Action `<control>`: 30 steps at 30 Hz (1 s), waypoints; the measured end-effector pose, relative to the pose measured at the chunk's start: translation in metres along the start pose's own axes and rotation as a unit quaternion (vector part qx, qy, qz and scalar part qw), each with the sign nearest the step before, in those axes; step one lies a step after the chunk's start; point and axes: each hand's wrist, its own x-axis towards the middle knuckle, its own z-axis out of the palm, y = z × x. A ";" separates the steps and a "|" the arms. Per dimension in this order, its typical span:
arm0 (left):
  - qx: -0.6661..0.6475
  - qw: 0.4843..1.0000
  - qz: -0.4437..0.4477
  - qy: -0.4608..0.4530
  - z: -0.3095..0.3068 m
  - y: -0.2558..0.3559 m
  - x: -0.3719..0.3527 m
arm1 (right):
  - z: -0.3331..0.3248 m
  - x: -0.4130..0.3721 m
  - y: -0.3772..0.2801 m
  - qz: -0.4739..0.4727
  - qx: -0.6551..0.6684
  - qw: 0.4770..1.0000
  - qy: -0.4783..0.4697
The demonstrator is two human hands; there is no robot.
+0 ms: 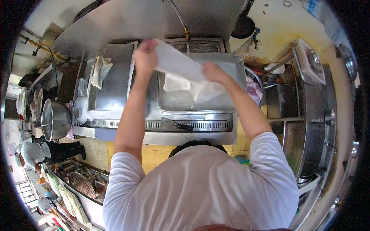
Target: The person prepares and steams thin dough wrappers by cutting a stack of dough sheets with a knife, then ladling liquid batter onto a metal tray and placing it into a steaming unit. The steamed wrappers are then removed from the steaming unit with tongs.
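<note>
A white cloth or sheet (177, 63) is stretched between my two hands above a wide metal tray (162, 101). My left hand (146, 57), blurred by motion, grips its left end, and my right hand (211, 72) pinches its right corner. Below it, more white material (200, 89) lies in the tray. Water runs from the tap (187, 36) behind the sheet. A cleaver with a black handle (184, 126) rests on the slotted metal edge in front of the tray.
A folded cream cloth (101, 71) lies on the steel surface at left. A large pot (56, 119) stands further left, near another person (36, 153). Right of the tray is a round container with meat (253, 90); metal shelving (285, 100) stands beyond.
</note>
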 end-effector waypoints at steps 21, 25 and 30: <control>0.082 0.988 0.094 -0.094 0.004 0.025 -0.066 | -0.012 0.019 -0.080 -0.105 0.226 0.966 0.069; 0.033 0.989 0.139 -0.042 -0.018 0.040 -0.032 | 0.010 0.006 -0.079 -0.055 0.088 0.992 0.065; 0.041 0.995 0.006 0.096 -0.076 0.017 -0.007 | -0.022 -0.011 0.018 0.043 -0.046 0.997 0.043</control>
